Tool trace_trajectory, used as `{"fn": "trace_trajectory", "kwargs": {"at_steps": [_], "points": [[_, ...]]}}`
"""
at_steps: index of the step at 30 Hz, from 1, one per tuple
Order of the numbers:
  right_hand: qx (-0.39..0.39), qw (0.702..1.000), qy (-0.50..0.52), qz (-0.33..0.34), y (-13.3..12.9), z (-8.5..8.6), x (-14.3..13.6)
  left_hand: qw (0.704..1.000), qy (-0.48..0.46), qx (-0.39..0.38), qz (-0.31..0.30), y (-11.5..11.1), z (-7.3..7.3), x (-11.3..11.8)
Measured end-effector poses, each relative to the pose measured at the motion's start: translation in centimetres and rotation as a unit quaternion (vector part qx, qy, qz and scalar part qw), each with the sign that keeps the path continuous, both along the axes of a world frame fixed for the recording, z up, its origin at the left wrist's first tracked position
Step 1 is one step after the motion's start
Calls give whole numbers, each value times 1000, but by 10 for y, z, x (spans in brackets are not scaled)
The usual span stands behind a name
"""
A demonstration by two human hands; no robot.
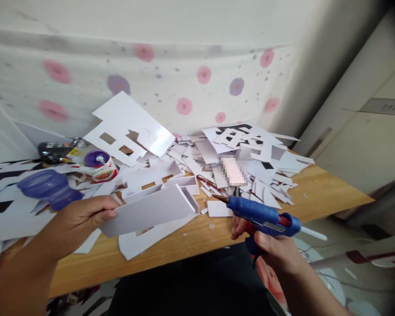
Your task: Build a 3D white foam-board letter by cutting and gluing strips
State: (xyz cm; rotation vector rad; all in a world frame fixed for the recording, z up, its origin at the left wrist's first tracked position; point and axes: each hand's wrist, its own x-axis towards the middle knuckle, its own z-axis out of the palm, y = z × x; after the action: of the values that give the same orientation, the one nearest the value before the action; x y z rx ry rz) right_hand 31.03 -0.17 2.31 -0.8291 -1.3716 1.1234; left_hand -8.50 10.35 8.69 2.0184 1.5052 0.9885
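— What are the hands doing, from where you stand?

— The left hand [82, 217] is clamped on one end of a white folded foam-board piece [151, 210], thumb on top and fingers underneath, holding it just above the wooden table [197, 239] near its front edge. The right hand [273, 248] is wrapped round the grip of a blue hot glue gun [265, 217], with one finger at the red trigger. The two hands are well apart.

— Where does the gun point?

— Its brown nozzle points left, toward the free end of the foam-board piece, and stops just short of it (a clear glue stick pokes out of the back of the gun, over the table's edge).

— And around them?

— Under the held piece lies a flat white sheet with a cut-out [145, 239], partly covered by it. Behind that, a heap of white card scraps [246, 171] spreads across the middle of the table, some printed with black. A large white panel with rectangular window holes [128, 127] leans up against the flower-patterned cloth on the wall [184, 74]. Off to the left stand a purple plastic bottle [49, 186], blurred, and a small tub with a purple lid [100, 164] just behind it. Black-and-white zigzag sheets [3, 180] lie at the far left.
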Motion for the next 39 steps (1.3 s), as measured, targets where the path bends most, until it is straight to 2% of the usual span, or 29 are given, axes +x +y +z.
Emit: {"fn": "trace_trajectory", "kwargs": {"at_steps": [2, 3, 9, 13, 18, 23, 30, 35, 39], "points": [[-4, 1000, -21, 6, 3, 6, -13, 996, 49, -17, -71, -4, -1, 1], [-8, 1000, -27, 10, 5, 8, -18, 994, 58, -21, -88, -8, -3, 1], [11, 996, -57, 62, 12, 20, -47, 996, 60, -40, -51, -31, -14, -16], [11, 994, -79, 73, 13, 23, -60, 996, 53, -28, -64, -38, -17, -27], [5, 995, -74, 73, 11, 20, -66, 996, 47, -4, -79, -40, -25, -35], [16, 992, -80, 95, 15, 17, -65, 996, 54, -20, -74, -41, -30, -40], [15, 990, -109, 91, 15, 26, -70, 996, 51, -14, -72, -42, -29, -42], [14, 989, -100, 105, 15, 25, -72, 997, 41, -2, -61, -40, -21, -45], [14, 989, -96, 114, 17, 24, -72, 998, 18, -2, -54, -38, -20, -50]]}}
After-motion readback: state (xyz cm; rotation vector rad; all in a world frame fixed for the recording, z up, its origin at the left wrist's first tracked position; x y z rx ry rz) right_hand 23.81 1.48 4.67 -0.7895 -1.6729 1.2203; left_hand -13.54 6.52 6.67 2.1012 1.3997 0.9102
